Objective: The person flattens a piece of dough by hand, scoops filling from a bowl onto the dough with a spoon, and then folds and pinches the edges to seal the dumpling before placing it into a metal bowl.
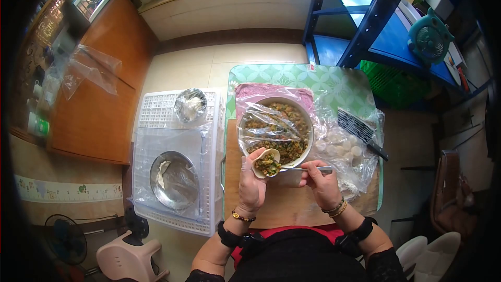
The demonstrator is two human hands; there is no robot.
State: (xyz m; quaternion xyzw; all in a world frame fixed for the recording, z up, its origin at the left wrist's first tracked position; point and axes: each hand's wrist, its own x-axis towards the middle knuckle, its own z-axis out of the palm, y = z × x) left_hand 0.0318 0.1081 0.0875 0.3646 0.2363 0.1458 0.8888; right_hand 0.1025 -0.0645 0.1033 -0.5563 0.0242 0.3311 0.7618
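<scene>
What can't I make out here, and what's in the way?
- Head view: underside of the dough wrapper, hidden by the left hand.
- Head view: the spoon's bowl, mostly covered by filling.
- Head view: exact number of white dough rounds, blurred by crumpled plastic and glare.
- Head view: wording on the green bottle label, too small.
- Head view: the person's face, beyond the bottom edge.
</scene>
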